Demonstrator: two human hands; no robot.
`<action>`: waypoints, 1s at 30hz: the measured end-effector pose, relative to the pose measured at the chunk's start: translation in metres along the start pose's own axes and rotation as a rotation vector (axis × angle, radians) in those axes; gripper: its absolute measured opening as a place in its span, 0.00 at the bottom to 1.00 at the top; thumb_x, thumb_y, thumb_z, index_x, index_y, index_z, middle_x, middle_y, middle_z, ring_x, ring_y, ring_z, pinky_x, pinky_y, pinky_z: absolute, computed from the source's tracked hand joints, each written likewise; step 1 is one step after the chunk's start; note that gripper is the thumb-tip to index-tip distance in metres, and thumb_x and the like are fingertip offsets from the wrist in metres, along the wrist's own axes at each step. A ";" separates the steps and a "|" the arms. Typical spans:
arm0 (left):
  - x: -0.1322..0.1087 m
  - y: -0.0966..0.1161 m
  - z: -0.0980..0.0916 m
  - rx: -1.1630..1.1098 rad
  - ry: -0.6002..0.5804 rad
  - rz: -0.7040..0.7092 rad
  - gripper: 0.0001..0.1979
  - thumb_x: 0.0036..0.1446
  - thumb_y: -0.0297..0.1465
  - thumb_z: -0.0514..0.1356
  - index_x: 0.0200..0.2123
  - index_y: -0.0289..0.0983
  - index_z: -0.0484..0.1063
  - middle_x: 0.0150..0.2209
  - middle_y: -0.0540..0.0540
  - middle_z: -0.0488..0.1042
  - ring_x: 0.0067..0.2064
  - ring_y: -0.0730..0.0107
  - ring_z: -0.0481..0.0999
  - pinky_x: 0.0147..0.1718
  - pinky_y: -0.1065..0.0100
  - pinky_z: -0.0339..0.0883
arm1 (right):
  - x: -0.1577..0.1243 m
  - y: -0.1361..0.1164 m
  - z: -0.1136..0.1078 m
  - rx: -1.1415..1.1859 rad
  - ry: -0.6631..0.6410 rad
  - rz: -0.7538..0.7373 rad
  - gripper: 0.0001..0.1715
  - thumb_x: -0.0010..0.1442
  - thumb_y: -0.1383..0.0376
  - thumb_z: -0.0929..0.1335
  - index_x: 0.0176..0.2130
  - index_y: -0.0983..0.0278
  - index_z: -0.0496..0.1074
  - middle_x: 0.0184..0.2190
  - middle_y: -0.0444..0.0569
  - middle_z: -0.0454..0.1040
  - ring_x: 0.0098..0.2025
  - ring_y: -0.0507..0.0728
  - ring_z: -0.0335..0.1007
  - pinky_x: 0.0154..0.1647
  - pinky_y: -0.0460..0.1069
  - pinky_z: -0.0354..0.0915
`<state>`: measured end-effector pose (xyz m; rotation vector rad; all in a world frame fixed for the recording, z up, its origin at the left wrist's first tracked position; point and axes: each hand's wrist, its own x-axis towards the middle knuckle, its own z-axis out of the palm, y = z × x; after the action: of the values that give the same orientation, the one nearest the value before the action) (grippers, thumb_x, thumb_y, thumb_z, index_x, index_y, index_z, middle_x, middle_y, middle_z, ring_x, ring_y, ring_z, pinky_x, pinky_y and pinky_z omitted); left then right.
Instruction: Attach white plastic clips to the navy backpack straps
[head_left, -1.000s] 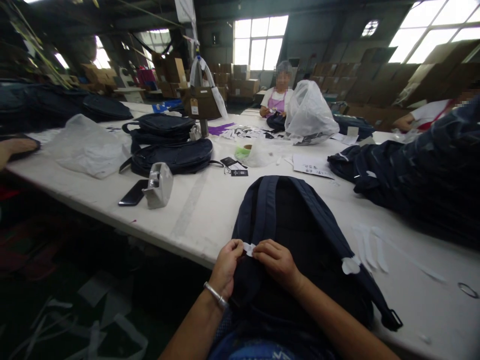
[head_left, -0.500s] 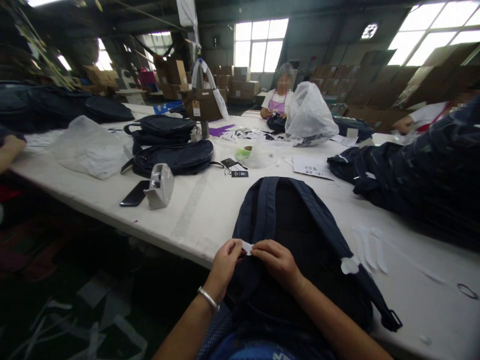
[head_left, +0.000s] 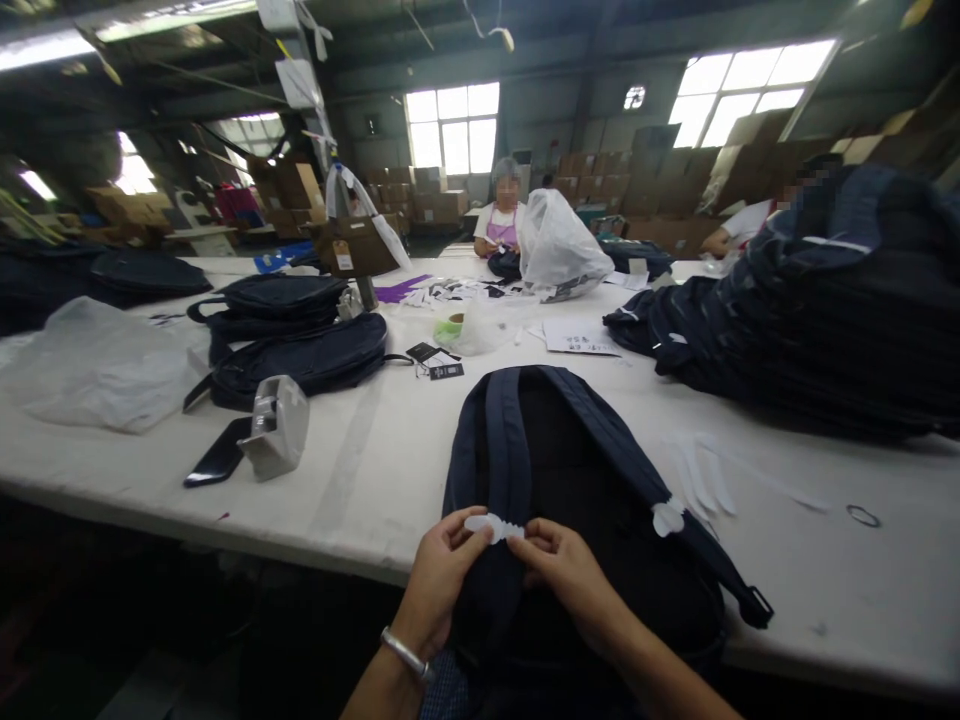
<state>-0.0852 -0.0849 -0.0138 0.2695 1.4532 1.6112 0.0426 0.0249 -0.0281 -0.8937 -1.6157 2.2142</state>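
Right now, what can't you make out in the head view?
- Head view: the white strip is too small to tell paper from tape.
- The backpack lower end is hidden by the left hand and right hand.
- Print on the paper sheet is too small to read.

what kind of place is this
Most likely a bag factory's finishing or packing floor: a dark backpack lies on a long white work table, more backpacks are piled at the right, and cardboard cartons are stacked along the far wall.
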 end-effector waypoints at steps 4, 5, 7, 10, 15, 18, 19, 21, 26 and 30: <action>0.001 -0.004 -0.001 -0.100 0.006 -0.046 0.22 0.48 0.36 0.67 0.45 0.35 0.70 0.38 0.40 0.79 0.36 0.65 0.78 0.37 0.68 0.71 | 0.001 -0.004 -0.004 0.244 -0.073 0.096 0.19 0.54 0.53 0.70 0.35 0.66 0.70 0.34 0.49 0.74 0.34 0.52 0.73 0.34 0.45 0.70; 0.001 -0.004 -0.002 -0.053 0.013 -0.013 0.21 0.48 0.37 0.67 0.45 0.35 0.70 0.39 0.40 0.79 0.37 0.64 0.78 0.38 0.67 0.71 | 0.002 -0.004 -0.004 0.199 -0.054 0.073 0.20 0.55 0.51 0.70 0.35 0.66 0.69 0.34 0.49 0.74 0.35 0.53 0.73 0.32 0.45 0.71; 0.002 -0.005 -0.002 0.079 0.031 0.092 0.21 0.48 0.38 0.67 0.44 0.34 0.70 0.40 0.41 0.79 0.41 0.61 0.78 0.42 0.66 0.70 | 0.006 -0.005 -0.003 0.030 0.009 -0.005 0.24 0.54 0.46 0.68 0.33 0.66 0.68 0.31 0.49 0.72 0.33 0.55 0.72 0.26 0.46 0.71; 0.002 -0.005 0.000 0.207 0.049 0.196 0.22 0.48 0.39 0.66 0.44 0.34 0.71 0.42 0.40 0.78 0.46 0.59 0.77 0.47 0.64 0.69 | 0.013 -0.004 0.001 -0.161 0.097 -0.086 0.27 0.53 0.44 0.67 0.27 0.65 0.65 0.23 0.44 0.67 0.26 0.53 0.68 0.19 0.46 0.68; 0.001 -0.001 -0.001 0.147 -0.037 0.101 0.21 0.46 0.39 0.68 0.42 0.33 0.74 0.42 0.38 0.79 0.45 0.57 0.77 0.47 0.63 0.69 | 0.019 -0.004 -0.002 0.097 0.014 0.041 0.21 0.53 0.50 0.70 0.27 0.67 0.67 0.24 0.43 0.69 0.27 0.49 0.68 0.27 0.43 0.66; 0.005 -0.004 0.000 -0.047 -0.092 -0.023 0.21 0.47 0.38 0.68 0.42 0.32 0.74 0.42 0.37 0.79 0.44 0.56 0.78 0.45 0.63 0.70 | 0.016 -0.009 -0.005 0.338 -0.045 0.215 0.16 0.53 0.56 0.71 0.31 0.67 0.68 0.27 0.45 0.71 0.29 0.48 0.69 0.33 0.42 0.67; 0.005 -0.006 0.000 -0.086 -0.099 -0.041 0.21 0.47 0.38 0.68 0.42 0.31 0.74 0.42 0.37 0.79 0.43 0.57 0.78 0.44 0.62 0.71 | 0.015 -0.011 -0.005 0.361 -0.045 0.225 0.16 0.53 0.56 0.71 0.32 0.67 0.69 0.27 0.44 0.71 0.29 0.48 0.69 0.33 0.43 0.67; 0.006 -0.010 0.001 -0.084 -0.086 -0.017 0.21 0.47 0.37 0.68 0.42 0.31 0.74 0.42 0.37 0.78 0.43 0.57 0.78 0.43 0.63 0.71 | 0.010 -0.013 -0.003 0.319 -0.035 0.157 0.18 0.55 0.53 0.70 0.32 0.66 0.69 0.27 0.44 0.71 0.29 0.49 0.69 0.33 0.44 0.67; 0.003 -0.014 0.001 -0.061 -0.073 0.013 0.19 0.48 0.36 0.68 0.42 0.32 0.74 0.40 0.38 0.79 0.41 0.61 0.78 0.42 0.65 0.71 | 0.003 -0.008 0.003 0.189 -0.012 -0.054 0.22 0.50 0.52 0.73 0.35 0.67 0.70 0.30 0.46 0.73 0.33 0.52 0.70 0.34 0.45 0.67; 0.005 -0.012 0.001 -0.167 -0.080 -0.084 0.19 0.48 0.36 0.68 0.41 0.31 0.74 0.39 0.37 0.79 0.38 0.60 0.79 0.38 0.66 0.72 | 0.005 -0.002 0.002 0.301 -0.090 -0.010 0.20 0.53 0.54 0.72 0.33 0.68 0.70 0.30 0.47 0.74 0.32 0.51 0.71 0.37 0.46 0.67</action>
<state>-0.0817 -0.0816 -0.0260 0.1721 1.2456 1.6244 0.0377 0.0268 -0.0276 -0.7101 -1.2675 2.4351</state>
